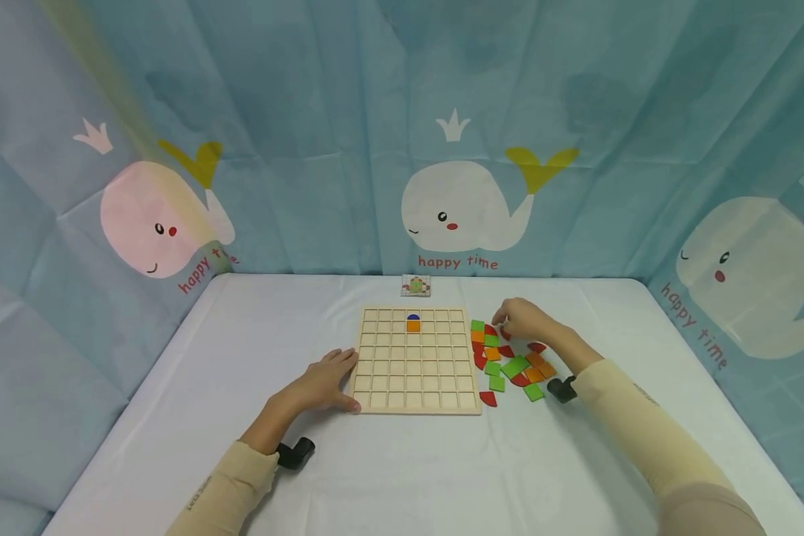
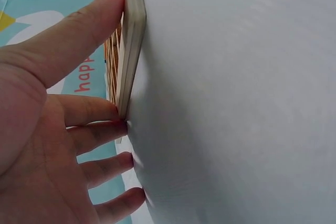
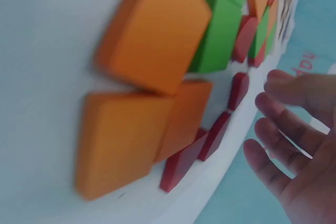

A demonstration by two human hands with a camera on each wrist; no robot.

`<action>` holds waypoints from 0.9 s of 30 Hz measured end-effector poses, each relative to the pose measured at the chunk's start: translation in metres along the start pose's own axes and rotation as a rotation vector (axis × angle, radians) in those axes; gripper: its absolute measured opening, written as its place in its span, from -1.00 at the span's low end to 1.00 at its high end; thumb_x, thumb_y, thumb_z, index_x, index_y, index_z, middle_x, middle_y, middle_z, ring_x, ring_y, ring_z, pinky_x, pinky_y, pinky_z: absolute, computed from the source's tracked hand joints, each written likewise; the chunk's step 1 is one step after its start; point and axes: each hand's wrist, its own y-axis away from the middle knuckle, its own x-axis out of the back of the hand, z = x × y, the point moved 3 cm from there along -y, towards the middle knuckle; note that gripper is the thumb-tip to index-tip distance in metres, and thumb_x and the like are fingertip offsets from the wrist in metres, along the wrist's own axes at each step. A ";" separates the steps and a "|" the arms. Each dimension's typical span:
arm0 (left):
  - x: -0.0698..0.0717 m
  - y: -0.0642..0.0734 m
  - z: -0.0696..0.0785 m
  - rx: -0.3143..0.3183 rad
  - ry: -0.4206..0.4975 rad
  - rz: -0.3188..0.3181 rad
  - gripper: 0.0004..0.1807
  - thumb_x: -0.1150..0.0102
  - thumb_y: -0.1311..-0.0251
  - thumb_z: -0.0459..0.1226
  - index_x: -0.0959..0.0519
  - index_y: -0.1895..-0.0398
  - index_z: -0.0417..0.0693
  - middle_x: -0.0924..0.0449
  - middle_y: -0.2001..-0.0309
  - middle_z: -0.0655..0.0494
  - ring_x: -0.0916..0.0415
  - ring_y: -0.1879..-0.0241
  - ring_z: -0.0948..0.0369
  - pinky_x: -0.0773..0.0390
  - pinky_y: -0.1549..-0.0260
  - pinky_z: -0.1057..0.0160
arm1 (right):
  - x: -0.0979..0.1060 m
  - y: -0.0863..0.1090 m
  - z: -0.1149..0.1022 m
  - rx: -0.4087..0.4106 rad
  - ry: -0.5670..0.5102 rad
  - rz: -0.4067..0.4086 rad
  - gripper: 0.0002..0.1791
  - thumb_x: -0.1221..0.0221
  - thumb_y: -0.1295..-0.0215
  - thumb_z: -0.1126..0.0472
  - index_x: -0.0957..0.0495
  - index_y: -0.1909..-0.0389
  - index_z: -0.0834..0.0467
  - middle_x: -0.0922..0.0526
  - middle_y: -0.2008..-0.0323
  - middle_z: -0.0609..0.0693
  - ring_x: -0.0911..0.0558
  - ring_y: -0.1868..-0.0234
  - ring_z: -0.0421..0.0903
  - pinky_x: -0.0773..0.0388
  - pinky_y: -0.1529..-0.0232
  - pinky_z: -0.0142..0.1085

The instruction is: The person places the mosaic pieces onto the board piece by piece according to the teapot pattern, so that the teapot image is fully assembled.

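A wooden grid board (image 1: 415,372) lies flat on the table. A blue half-round piece (image 1: 413,318) sits in its top row, directly above an orange square (image 1: 413,326). At the board's left edge my left hand (image 1: 327,381) is spread, its thumb (image 2: 79,38) touching the board's rim near the front corner and its fingertips along the side. To the right of the board, my right hand (image 1: 528,320) hovers over the far end of the loose pieces. In the right wrist view its fingers are loosely bent around nothing, close to a red quarter-round piece (image 3: 239,88).
Orange squares (image 3: 123,142), green squares (image 1: 497,383) and red quarter-rounds (image 1: 487,399) are scattered right of the board, some overlapping. Behind the board lies a small picture card (image 1: 416,286). A curtain with whales (image 1: 465,208) hangs around the white table (image 1: 415,476).
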 end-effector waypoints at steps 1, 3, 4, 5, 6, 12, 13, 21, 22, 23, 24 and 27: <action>0.000 -0.001 -0.001 0.004 -0.004 0.000 0.10 -0.50 0.09 -0.04 -0.13 -0.47 -0.31 -0.08 -0.50 -0.25 0.05 -0.50 -0.23 -0.10 -0.33 -0.35 | 0.000 0.002 0.002 -0.008 0.002 -0.011 -0.74 -0.19 -0.26 0.34 -0.70 0.05 0.18 -0.61 0.02 0.17 -0.54 0.00 0.09 -0.54 -0.18 0.02; 0.000 -0.001 -0.002 0.010 -0.008 -0.001 0.11 -0.50 0.09 -0.04 -0.13 -0.47 -0.30 -0.08 -0.50 -0.24 0.05 -0.50 -0.23 -0.10 -0.34 -0.35 | -0.001 0.005 0.005 -0.012 0.013 -0.026 -0.72 -0.24 -0.24 0.31 -0.69 0.04 0.16 -0.61 0.04 0.15 -0.53 0.02 0.06 -0.55 -0.16 0.01; 0.000 -0.002 -0.002 0.011 -0.009 -0.001 0.11 -0.50 0.09 -0.03 -0.13 -0.47 -0.30 -0.08 -0.50 -0.24 0.05 -0.50 -0.23 -0.10 -0.34 -0.35 | -0.001 0.006 0.006 -0.007 0.020 -0.030 -0.72 -0.26 -0.22 0.30 -0.69 0.03 0.16 -0.61 0.06 0.14 -0.53 0.05 0.05 -0.56 -0.14 -0.01; 0.000 -0.002 -0.003 0.012 -0.009 -0.003 0.11 -0.50 0.09 -0.03 -0.13 -0.47 -0.30 -0.07 -0.50 -0.23 0.05 -0.50 -0.23 -0.09 -0.34 -0.35 | -0.002 0.007 0.007 0.001 0.027 -0.031 -0.72 -0.27 -0.21 0.29 -0.69 0.04 0.16 -0.61 0.08 0.12 -0.52 0.08 0.03 -0.57 -0.12 -0.03; 0.000 -0.002 -0.003 0.010 -0.012 -0.003 0.11 -0.50 0.10 -0.03 -0.13 -0.47 -0.31 -0.07 -0.50 -0.24 0.05 -0.50 -0.23 -0.10 -0.33 -0.35 | -0.002 0.008 0.008 0.002 0.032 -0.033 -0.72 -0.29 -0.21 0.28 -0.70 0.04 0.15 -0.61 0.10 0.10 -0.51 0.10 0.01 -0.58 -0.10 -0.06; -0.002 -0.003 -0.004 -0.004 -0.002 -0.010 0.12 -0.49 0.09 -0.01 -0.12 -0.47 -0.32 -0.06 -0.50 -0.26 0.06 -0.49 -0.25 -0.10 -0.33 -0.36 | -0.004 0.012 0.010 -0.002 0.042 -0.026 -0.75 -0.28 -0.22 0.28 -0.69 0.07 0.15 -0.59 0.16 0.06 -0.49 0.18 -0.03 -0.66 0.12 -0.22; -0.002 -0.002 -0.004 0.000 0.004 -0.013 0.12 -0.48 0.08 -0.01 -0.12 -0.47 -0.31 -0.06 -0.50 -0.25 0.07 -0.50 -0.24 -0.09 -0.34 -0.36 | -0.004 0.012 0.010 -0.002 0.043 -0.023 -0.75 -0.27 -0.23 0.30 -0.69 0.07 0.15 -0.59 0.16 0.06 -0.50 0.18 -0.03 -0.66 0.14 -0.23; -0.001 -0.002 -0.003 0.003 0.006 -0.011 0.12 -0.49 0.09 -0.02 -0.12 -0.47 -0.31 -0.06 -0.50 -0.25 0.06 -0.50 -0.25 -0.09 -0.33 -0.36 | -0.006 0.012 0.009 -0.034 0.026 -0.013 -0.72 -0.18 -0.26 0.38 -0.67 0.04 0.14 -0.63 0.12 0.10 -0.52 0.16 0.00 -0.68 0.28 -0.28; -0.001 -0.002 -0.003 0.001 0.005 -0.012 0.12 -0.49 0.09 -0.02 -0.11 -0.47 -0.32 -0.05 -0.50 -0.25 0.06 -0.49 -0.25 -0.09 -0.33 -0.36 | -0.006 0.012 0.009 -0.034 0.030 -0.012 -0.73 -0.18 -0.27 0.37 -0.67 0.04 0.15 -0.64 0.11 0.11 -0.53 0.15 0.00 -0.68 0.29 -0.28; -0.001 -0.002 -0.004 0.004 0.008 -0.014 0.12 -0.48 0.08 -0.02 -0.11 -0.47 -0.31 -0.05 -0.51 -0.25 0.07 -0.50 -0.24 -0.08 -0.34 -0.36 | -0.006 0.011 0.009 -0.040 0.029 -0.011 -0.74 -0.19 -0.28 0.35 -0.68 0.04 0.15 -0.64 0.09 0.12 -0.53 0.15 0.01 -0.68 0.31 -0.29; -0.001 -0.002 -0.004 0.004 0.009 -0.014 0.12 -0.48 0.08 -0.01 -0.11 -0.47 -0.31 -0.05 -0.51 -0.25 0.08 -0.50 -0.24 -0.07 -0.34 -0.36 | -0.006 0.011 0.010 -0.042 0.031 -0.010 -0.75 -0.19 -0.28 0.33 -0.68 0.04 0.15 -0.65 0.07 0.13 -0.54 0.15 0.01 -0.68 0.32 -0.29; -0.001 -0.002 -0.003 0.003 0.007 -0.014 0.12 -0.48 0.08 -0.01 -0.11 -0.47 -0.32 -0.05 -0.50 -0.25 0.07 -0.50 -0.25 -0.08 -0.34 -0.36 | -0.005 0.009 0.011 -0.029 0.044 0.009 -0.78 -0.22 -0.29 0.27 -0.70 0.08 0.16 -0.67 0.07 0.14 -0.54 0.17 0.00 -0.67 0.27 -0.29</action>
